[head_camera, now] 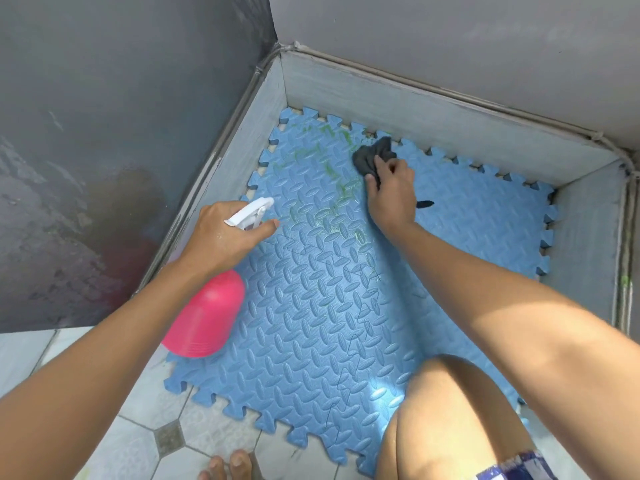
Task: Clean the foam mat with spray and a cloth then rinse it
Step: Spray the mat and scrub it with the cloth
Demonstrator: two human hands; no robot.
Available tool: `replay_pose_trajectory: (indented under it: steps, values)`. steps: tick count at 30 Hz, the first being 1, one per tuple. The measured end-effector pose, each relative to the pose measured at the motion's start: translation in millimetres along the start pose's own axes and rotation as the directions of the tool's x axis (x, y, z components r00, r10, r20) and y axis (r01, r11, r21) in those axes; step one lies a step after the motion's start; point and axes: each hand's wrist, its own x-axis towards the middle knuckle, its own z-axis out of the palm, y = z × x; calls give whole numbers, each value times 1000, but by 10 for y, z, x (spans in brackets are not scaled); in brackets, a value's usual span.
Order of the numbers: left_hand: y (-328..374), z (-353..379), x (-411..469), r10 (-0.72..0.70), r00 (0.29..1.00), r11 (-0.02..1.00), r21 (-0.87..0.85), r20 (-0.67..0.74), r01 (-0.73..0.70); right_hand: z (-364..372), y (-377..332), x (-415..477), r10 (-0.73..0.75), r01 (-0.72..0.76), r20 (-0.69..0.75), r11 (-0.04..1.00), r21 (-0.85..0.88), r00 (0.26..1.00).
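A blue foam mat [311, 306] with jigsaw edges lies flat on the floor in a walled corner. Green smears mark its far part and thin dark pen lines run down its middle. My left hand [225, 237] grips a pink spray bottle [204, 317] by its white trigger head [251, 211], nozzle pointing over the mat's left side. My right hand [391, 192] presses a dark grey cloth [372, 155] onto the mat near its far edge, beside the green smears.
A low grey kerb [450, 123] bounds the mat at the back, left and right. Dark grey walls [104, 133] rise behind it. Pale floor tiles [138, 427] lie at the front left. My bare knee [450, 410] and toes [228, 465] rest at the mat's near edge.
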Motion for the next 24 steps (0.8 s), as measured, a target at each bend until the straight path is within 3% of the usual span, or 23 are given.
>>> replay_pose_trajectory:
  steps: [3, 4, 7, 9, 10, 11, 12, 13, 14, 15, 16, 17, 19, 21, 22, 24]
  values:
    - [-40, -79, 29, -41, 998, 999, -31, -37, 40, 217, -554, -404, -371, 367, 106, 929, 50, 923]
    - [-68, -103, 49, -59, 997, 996, -63, -49, 56, 262, -637, -617, -497, 490, 157, 868, 85, 853]
    - [-113, -129, 78, -86, 995, 993, -92, -54, 81, 220, -514, -1161, -782, 765, 292, 613, 198, 551]
    - [-115, -101, 82, -81, 996, 993, -92, -32, 78, 69, -206, -1085, -854, 849, 277, 496, 180, 440]
    - [-104, -85, 83, -74, 997, 994, -81, -24, 72, -4, -22, -924, -848, 858, 247, 504, 99, 470]
    - [-94, -68, 85, -63, 998, 996, -67, -14, 62, -69, 199, -720, -800, 817, 196, 577, -4, 566]
    - [-83, -61, 81, -52, 999, 997, -61, -7, 51, -158, 419, -501, -682, 691, 115, 715, -102, 722]
    - [-82, -64, 77, -44, 999, 997, -66, -10, 44, -256, 633, -295, -477, 470, 4, 866, -172, 879]
    - [-86, -72, 72, -39, 999, 996, -78, -18, 38, -355, 821, -140, -218, 199, -103, 966, -167, 971]
    - [-88, -80, 62, -35, 999, 996, -82, -28, 33, -422, 947, -48, 26, -45, -179, 994, -104, 984]
    - [-91, -86, 56, -35, 999, 996, -79, -36, 32, -443, 977, -28, 174, -190, -203, 980, -58, 963]
    - [-97, -86, 55, -36, 999, 997, -75, -40, 33, -436, 926, -71, 212, -226, -197, 973, -52, 957]
    - [-102, -89, 54, -41, 998, 997, -67, -51, 38, -385, 669, -274, 45, -51, -118, 998, -46, 992]
    - [-102, -91, 43, -47, 997, 997, -71, -68, 42, -302, 370, -602, -259, 260, 30, 965, -17, 965]
    - [-105, -91, 39, -51, 995, 996, -77, -82, 45, -266, 236, -773, -416, 417, 122, 909, 11, 901]
    - [-104, -97, 25, -59, 991, 996, -69, -124, 50, -183, 38, -1003, -668, 668, 275, 736, 108, 691]
